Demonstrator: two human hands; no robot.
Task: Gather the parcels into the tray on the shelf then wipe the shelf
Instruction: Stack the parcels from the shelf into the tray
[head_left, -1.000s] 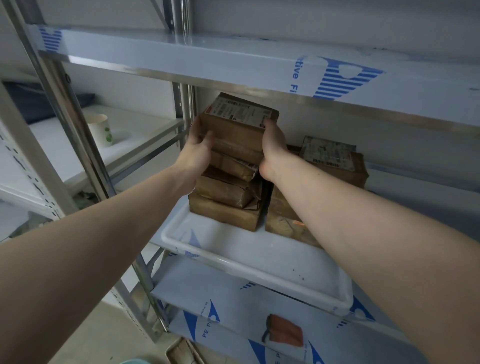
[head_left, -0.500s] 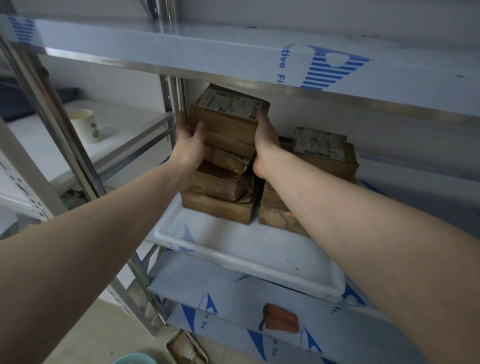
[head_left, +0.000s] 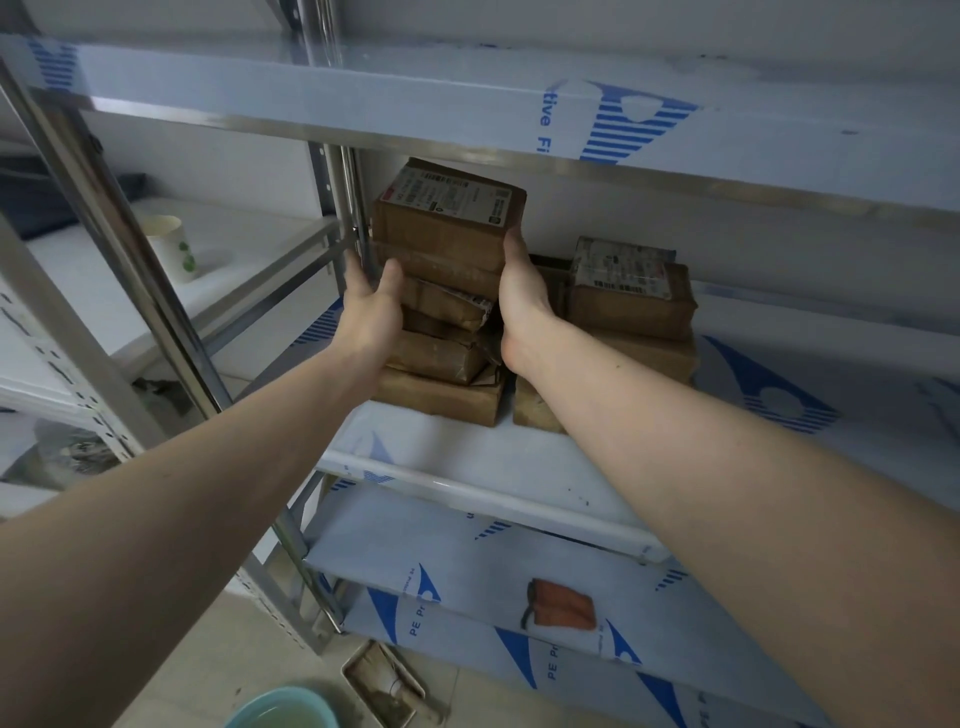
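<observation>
Nearest the camera, down on the floor, there's a teal basin (head_left: 283, 709) and a grubby little tray (head_left: 387, 686) next to it. Lower shelf (head_left: 467, 561) has an orange cloth (head_left: 560, 605) lying on it, and the blue protective film reads "PE Pr..." before it cuts off.

Moving up, the white tray (head_left: 467, 480) sits on the middle shelf (head_left: 831, 447) with two stacks of brown parcels inside. Left stack (head_left: 441, 364) is the taller one, right stack (head_left: 631, 312) is shorter and has a printed shipping label with barcodes on its top parcel, too small to read.

Left hand (head_left: 371, 312) is beside the left stack with relaxed, spread fingers, so a wide grip holding nothing; can't tell if it's actually touching. Right hand (head_left: 522, 306) is pressed flat against the right side of that stack, fingers reaching up to the top parcel (head_left: 449, 218), which also carries a barcode label I can't make out.

Upper shelf (head_left: 467, 98) film shows "tive Fi". Off to the left, a paper cup (head_left: 171, 249) with green leaf prints stands on a white tabletop (head_left: 249, 244)
</observation>
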